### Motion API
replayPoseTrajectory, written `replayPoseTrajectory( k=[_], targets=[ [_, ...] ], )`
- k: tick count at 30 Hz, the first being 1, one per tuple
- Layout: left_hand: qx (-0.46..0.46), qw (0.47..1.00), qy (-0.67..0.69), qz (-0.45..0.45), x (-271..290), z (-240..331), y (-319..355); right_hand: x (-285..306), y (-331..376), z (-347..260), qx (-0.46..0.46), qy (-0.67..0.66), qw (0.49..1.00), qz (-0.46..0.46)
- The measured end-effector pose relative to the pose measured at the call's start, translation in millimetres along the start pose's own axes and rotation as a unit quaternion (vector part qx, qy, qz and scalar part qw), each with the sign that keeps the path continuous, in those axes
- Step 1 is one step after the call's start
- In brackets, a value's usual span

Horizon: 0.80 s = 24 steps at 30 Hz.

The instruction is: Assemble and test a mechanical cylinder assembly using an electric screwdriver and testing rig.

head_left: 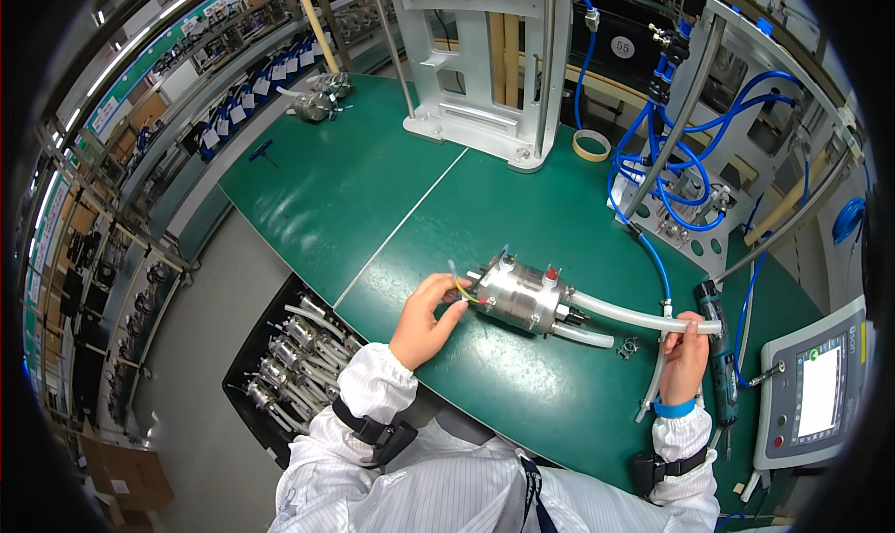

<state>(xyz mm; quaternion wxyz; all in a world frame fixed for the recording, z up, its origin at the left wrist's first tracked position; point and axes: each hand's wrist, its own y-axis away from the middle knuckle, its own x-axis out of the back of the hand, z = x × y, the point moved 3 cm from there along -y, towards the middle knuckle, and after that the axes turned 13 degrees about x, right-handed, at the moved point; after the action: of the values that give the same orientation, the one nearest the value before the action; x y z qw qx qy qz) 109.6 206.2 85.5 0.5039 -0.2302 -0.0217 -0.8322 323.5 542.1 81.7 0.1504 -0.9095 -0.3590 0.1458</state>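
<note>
Person in a white striped smock [438, 491] standing at the green tabletop [364, 174], black straps [368, 428] on both forearms, blue band [675, 408] at the right wrist. Down beside the near left edge, below tabletop level: black bin [268, 326] with several metal cylinders and pale hoses in it.

Left hand [431, 321] is at the left end of the metal cylinder unit [517, 295], thumb and index close together by the thin wires [476, 300]; can't tell if they're pinched or just touched. Unit lies on its side on the tabletop in front of the person, between the hands, one red fitting [551, 274] on top.

Right hand [685, 358] has its fingers closed on the long translucent hose [625, 313], near its free end; other end meets the unit's right side. Shorter hose [585, 334] just below, loose end on the tabletop. Small metal clamps [627, 348] near that end.

Right of the right hand: power driver [724, 384], then a grey touchscreen controller [813, 398].

Further back: tape roll [587, 156], white press frame [475, 134], blue tubing [661, 267] running down from the right-hand rig. Far left: blue T-handle tool [261, 149], more metal units [315, 104].
</note>
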Motion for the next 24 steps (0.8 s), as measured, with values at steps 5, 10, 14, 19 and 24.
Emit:
replayPoseTrajectory(
  k=[5,10,14,19,24],
  targets=[
    [-0.015,0.999,-0.049,0.018,1,-14,-7,0,-1,2,-0.002,-0.008,1.000,0.000],
    [0.138,0.963,0.231,0.021,-11,-27,-8,-1,0,1,0.001,-0.001,1.000,-0.006],
    [0.178,0.952,0.249,-0.011,-13,-46,-7,-2,-1,-3,0.025,0.004,0.999,-0.034],
    [0.198,0.939,0.279,-0.040,-15,-47,-7,1,-1,-3,0.022,0.012,0.999,-0.033],
    [0.152,0.958,0.239,-0.046,-10,-47,-6,0,-3,1,0.016,-0.012,1.000,-0.021]
  ],
)
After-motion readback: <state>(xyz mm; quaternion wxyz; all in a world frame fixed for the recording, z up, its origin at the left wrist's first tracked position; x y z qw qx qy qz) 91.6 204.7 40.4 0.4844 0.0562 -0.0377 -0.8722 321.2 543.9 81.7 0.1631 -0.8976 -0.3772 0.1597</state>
